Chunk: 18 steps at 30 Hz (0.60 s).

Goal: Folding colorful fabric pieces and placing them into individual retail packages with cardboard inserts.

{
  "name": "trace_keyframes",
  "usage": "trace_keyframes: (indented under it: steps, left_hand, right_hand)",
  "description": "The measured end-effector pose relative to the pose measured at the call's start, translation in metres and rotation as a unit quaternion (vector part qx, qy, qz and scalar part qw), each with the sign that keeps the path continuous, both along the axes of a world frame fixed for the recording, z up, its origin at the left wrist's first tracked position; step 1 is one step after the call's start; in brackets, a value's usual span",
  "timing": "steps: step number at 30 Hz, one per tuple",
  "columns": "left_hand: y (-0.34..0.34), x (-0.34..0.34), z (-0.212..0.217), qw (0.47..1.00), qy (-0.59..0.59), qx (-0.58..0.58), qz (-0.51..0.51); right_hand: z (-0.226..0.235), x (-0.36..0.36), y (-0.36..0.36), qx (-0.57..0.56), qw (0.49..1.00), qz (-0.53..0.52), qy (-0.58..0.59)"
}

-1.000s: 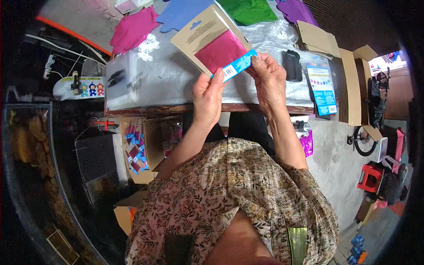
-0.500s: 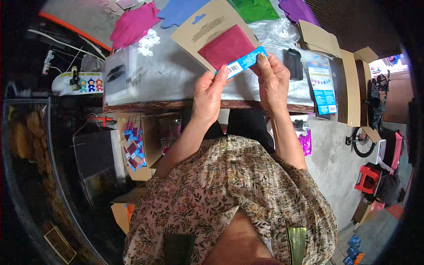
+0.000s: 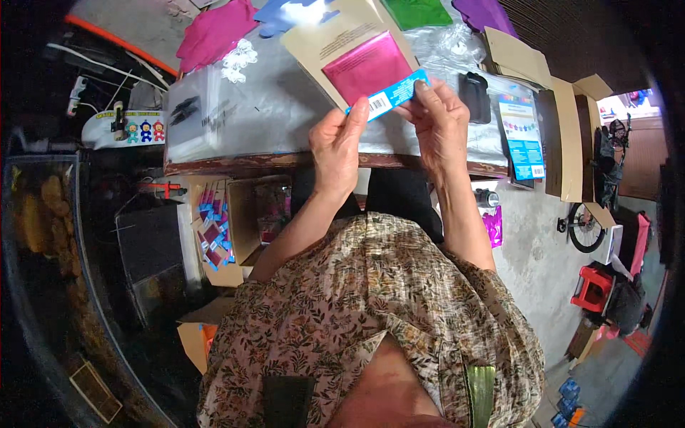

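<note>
Above the table I hold a flat brown card package (image 3: 307, 57) with a pink window (image 3: 369, 68) and a blue strip (image 3: 397, 93) along its near edge. My left hand (image 3: 335, 146) pinches the left end of that strip, thumb on top. At the right end my right hand (image 3: 444, 125) grips it the same way, thumb across the blue. The fingers under the package are partly hidden. Past its far side lie a pink cloth piece (image 3: 214, 34), a blue one (image 3: 277, 20), a green one (image 3: 419, 13) and a purple one (image 3: 485, 16).
White bands (image 3: 239, 60) lie in a bunch on the plastic-covered table (image 3: 264, 128). At right are a black tray (image 3: 473, 100), blue-and-white printed packages (image 3: 522, 139) and an open carton (image 3: 564, 143). Below the table's left side, a box holds several small blue-edged packages (image 3: 215, 228).
The package has tilted slightly, and its pink window looks brighter and shinier. Both hands keep their hold on the blue strip, almost in the same place.
</note>
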<state>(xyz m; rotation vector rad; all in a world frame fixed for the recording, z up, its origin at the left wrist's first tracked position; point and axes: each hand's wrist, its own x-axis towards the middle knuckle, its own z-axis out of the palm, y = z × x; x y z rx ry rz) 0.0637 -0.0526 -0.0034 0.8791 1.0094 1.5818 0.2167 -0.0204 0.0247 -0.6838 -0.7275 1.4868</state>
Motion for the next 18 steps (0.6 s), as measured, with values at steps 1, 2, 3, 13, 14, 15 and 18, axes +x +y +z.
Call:
trace_keyframes:
  steps: [1,2,3,13,14,15,18]
  left_hand:
    - [0.0,0.001,0.003,1.0,-0.021,0.004,0.01]
    - [0.0,0.001,0.004,0.999,-0.042,0.008,0.021]
    - [-0.001,0.0,0.002,0.999,-0.042,0.007,0.02]
    - [0.008,0.009,0.006,0.995,-0.096,-0.018,0.033]
    - [0.009,0.01,0.009,0.993,-0.109,-0.017,0.04]
    - [0.009,0.01,0.012,0.993,-0.109,-0.018,0.04]
    - [0.009,0.011,0.015,0.997,-0.06,-0.028,0.048]
  right_hand:
    - [0.002,-0.004,0.0,-0.016,0.999,-0.014,-0.025]
    - [0.005,-0.009,-0.001,-0.032,0.998,-0.028,-0.05]
    - [0.007,-0.011,-0.002,-0.048,0.995,-0.042,-0.075]
    - [-0.01,-0.016,-0.006,-0.057,0.994,-0.031,-0.09]
    - [-0.011,-0.017,-0.007,-0.053,0.993,-0.034,-0.102]
    - [-0.011,-0.019,-0.007,-0.048,0.992,-0.038,-0.114]
    - [-0.007,-0.02,-0.008,-0.04,0.987,-0.037,-0.151]
